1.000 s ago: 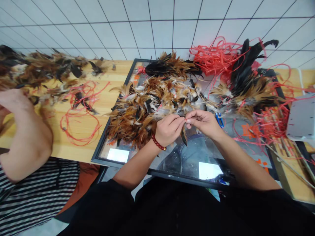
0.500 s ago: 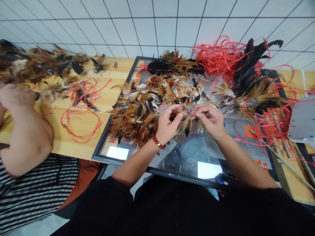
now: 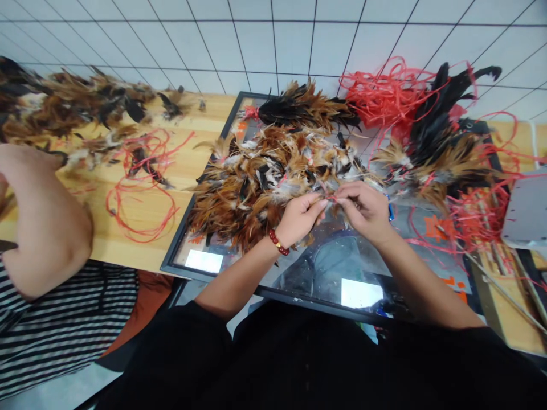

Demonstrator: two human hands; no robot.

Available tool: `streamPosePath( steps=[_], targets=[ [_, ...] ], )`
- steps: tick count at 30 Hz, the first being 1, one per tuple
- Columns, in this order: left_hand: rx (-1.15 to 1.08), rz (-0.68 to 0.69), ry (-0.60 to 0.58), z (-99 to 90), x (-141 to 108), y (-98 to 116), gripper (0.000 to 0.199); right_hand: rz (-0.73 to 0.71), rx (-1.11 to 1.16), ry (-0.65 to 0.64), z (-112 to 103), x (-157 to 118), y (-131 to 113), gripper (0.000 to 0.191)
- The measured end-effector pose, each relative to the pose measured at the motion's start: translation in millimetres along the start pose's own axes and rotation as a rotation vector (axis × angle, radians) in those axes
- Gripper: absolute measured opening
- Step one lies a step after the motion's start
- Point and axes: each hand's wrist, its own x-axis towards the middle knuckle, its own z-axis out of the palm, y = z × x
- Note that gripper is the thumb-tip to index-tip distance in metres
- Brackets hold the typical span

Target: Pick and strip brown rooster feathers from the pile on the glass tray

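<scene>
My left hand (image 3: 302, 217), with a dark red bead bracelet at its wrist, is closed in a pinch on a small bit of red string (image 3: 331, 198). Close on its right, my right hand (image 3: 365, 209) pinches the same string. A few feathers show around the fingertips, partly hidden by them. Both hands are over the front right edge of a heap of brown, white and black feathers (image 3: 252, 188). The heap lies on a dark-framed glass panel (image 3: 316, 267).
A black feather bundle tied in red (image 3: 299, 108) lies behind the heap. Tangled red string (image 3: 384, 94) and black feathers (image 3: 436, 114) are at back right, a grey box (image 3: 527, 208) far right. At left are another person's arm (image 3: 51, 216) and loose string (image 3: 141, 208).
My left hand has moved right and its fingers have closed at the string, nearer my right hand. The small feathers between the hands are now more hidden. The other person's arm has shifted slightly.
</scene>
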Motion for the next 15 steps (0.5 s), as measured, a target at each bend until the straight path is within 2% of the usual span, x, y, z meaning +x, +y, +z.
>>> streamPosePath(
  steps=[4,7,11,13,15],
  targets=[
    [-0.104,-0.038,0.068,3.3,2.8,-8.0,0.031,0.253,0.154,0.174,5.1,1.6,1.2,0.013],
    [-0.14,-0.039,0.119,3.4,4.2,-8.0,0.027,0.302,0.194,0.253,7.5,1.1,5.1,0.017],
    [-0.06,0.022,0.239,4.5,1.4,-2.8,0.01,0.381,0.258,0.201,11.5,0.4,3.7,0.027],
    [0.051,0.083,0.277,5.2,-1.3,-1.5,0.015,0.432,0.293,0.171,14.5,0.1,0.4,0.029],
    [0.176,0.167,0.268,5.2,-4.1,-2.4,0.019,0.462,0.326,0.161,17.0,0.1,-3.3,0.029]
  ],
)
